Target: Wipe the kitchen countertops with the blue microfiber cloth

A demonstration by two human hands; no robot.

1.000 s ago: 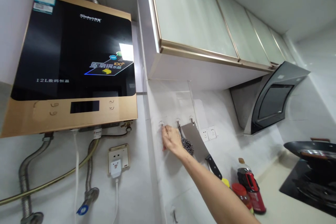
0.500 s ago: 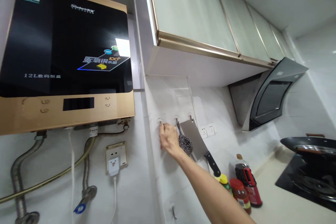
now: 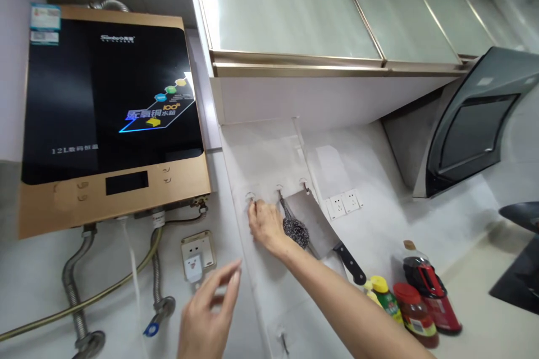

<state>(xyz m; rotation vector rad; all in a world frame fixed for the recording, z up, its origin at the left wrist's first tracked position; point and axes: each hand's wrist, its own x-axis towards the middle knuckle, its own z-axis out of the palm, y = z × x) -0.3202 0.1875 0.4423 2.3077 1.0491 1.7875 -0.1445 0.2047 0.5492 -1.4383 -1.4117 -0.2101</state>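
Note:
My right hand (image 3: 263, 225) reaches up to the white wall and rests just under the leftmost of three small hooks (image 3: 250, 197). Its fingers are bunched together at the hook, and whatever they pinch is hidden. A steel wool scrubber (image 3: 295, 230) hangs from the middle hook, right beside my wrist. A cleaver (image 3: 312, 219) with a black handle hangs from the right hook. My left hand (image 3: 208, 311) is raised low in the view, fingers apart and holding nothing, slightly blurred.
A gold and black water heater (image 3: 109, 118) with pipes hangs at left, above a wall socket (image 3: 197, 251) with a plug. Frosted cabinets (image 3: 286, 5) sit overhead and a range hood (image 3: 475, 123) at right. Sauce bottles (image 3: 416, 303) stand on the counter by the hob edge (image 3: 517, 283).
The view has shifted right and down. My left hand has come up into view at the bottom. My right hand stays at the leftmost hook.

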